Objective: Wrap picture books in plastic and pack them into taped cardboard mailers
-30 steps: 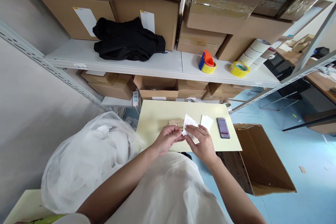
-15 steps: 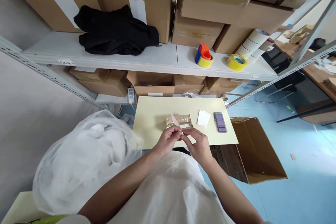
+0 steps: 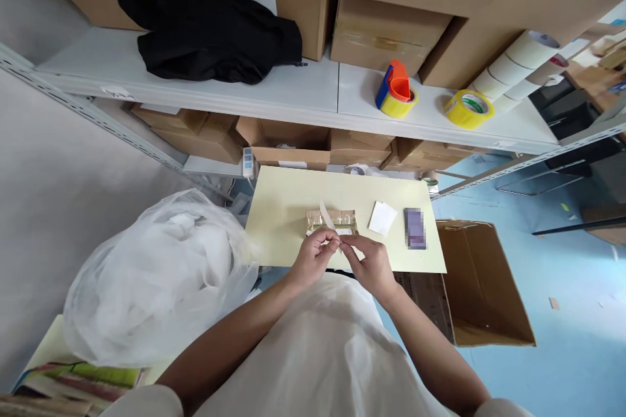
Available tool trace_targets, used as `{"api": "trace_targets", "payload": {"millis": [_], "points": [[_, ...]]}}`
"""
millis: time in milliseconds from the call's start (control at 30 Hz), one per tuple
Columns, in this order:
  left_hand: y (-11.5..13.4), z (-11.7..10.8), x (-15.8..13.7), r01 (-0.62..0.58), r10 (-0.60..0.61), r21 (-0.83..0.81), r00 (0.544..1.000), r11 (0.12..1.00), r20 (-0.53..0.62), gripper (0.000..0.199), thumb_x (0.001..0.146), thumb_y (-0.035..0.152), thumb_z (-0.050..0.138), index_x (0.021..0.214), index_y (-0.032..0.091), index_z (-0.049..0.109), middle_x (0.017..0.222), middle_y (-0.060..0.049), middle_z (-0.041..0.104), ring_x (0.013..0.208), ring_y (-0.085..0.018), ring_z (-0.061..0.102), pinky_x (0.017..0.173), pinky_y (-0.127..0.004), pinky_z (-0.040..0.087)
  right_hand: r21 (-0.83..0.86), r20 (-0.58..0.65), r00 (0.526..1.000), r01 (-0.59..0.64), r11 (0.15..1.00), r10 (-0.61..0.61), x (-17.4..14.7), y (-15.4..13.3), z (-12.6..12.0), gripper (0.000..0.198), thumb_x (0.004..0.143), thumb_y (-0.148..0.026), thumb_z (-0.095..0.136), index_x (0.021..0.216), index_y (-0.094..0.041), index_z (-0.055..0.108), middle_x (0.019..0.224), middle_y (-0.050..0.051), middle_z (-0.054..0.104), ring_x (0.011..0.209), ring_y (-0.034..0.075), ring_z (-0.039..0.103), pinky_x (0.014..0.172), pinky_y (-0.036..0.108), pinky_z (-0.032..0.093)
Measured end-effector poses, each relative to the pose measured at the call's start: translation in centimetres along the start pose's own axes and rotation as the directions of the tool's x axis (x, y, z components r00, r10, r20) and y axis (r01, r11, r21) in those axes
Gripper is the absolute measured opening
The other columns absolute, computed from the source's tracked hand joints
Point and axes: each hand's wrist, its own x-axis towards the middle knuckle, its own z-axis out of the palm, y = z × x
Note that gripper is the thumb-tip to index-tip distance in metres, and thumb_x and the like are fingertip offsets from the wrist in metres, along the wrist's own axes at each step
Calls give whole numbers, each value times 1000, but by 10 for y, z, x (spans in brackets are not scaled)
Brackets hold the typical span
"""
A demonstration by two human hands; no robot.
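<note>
A thin white strip (image 3: 327, 215), pointed at its far end, is pinched between the fingertips of my left hand (image 3: 315, 253) and my right hand (image 3: 369, 262). Both hands are closed and meet fingertip to fingertip above the near part of the pale yellow table (image 3: 283, 192). Just beyond them lies a small parcel wrapped in brown tape (image 3: 345, 216), its near side partly hidden by my fingers. White square paper (image 3: 382, 217) rests to the right of the parcel. Farther right is a purple item (image 3: 415, 228), blurred by pixelation.
A big clear bag of white material (image 3: 161, 280) stands at the left. An open cardboard box (image 3: 489, 287) sits on the floor at the right. The shelf (image 3: 317, 94) behind holds black cloth (image 3: 220, 26), a tape dispenser (image 3: 397, 94), a yellow tape roll (image 3: 468, 109) and cartons.
My view has tilted and shifted, so the shelf appears higher and larger. My hands keep pinching the strip, which now shows more upright and curved.
</note>
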Motion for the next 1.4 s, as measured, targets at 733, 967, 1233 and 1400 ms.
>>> {"api": "trace_targets", "payload": {"millis": [733, 967, 1233, 1400], "points": [[-16, 28, 40, -40, 34, 133, 998, 990, 54, 22, 92, 38, 42, 82, 19, 48, 79, -2, 51, 75, -13, 51, 71, -27, 45, 170, 24, 982, -188, 967, 187, 17, 47, -15, 18, 86, -32, 53, 95, -21, 64, 89, 6, 71, 83, 19, 66, 74, 31, 53], [-11, 27, 50, -111, 51, 319, 981, 941, 189, 19, 92, 34, 41, 80, 20, 46, 79, -1, 49, 72, -13, 46, 68, -26, 40, 409, 126, 957, -290, 865, 262, 23, 69, -16, 14, 83, -33, 59, 86, -21, 67, 86, 5, 70, 81, 18, 65, 76, 32, 52], [-23, -12, 91, 133, -181, 297, 974, 946, 140, 19, 90, 35, 39, 78, 21, 40, 68, 3, 45, 60, -10, 48, 57, -23, 41, 703, 237, 825, -510, 495, 513, 32, 100, -17, 19, 81, -38, 62, 77, -20, 61, 71, 1, 65, 71, 14, 60, 71, 29, 47], [-24, -68, 144, 132, -161, 510, 987, 850, 14, 11, 86, 26, 44, 76, 22, 41, 51, 8, 43, 44, -9, 44, 48, -20, 35, 654, 141, 789, -528, 542, 598, 23, 123, -34, 20, 79, -39, 64, 75, -20, 61, 64, -2, 58, 62, 11, 52, 62, 25, 42]]}}
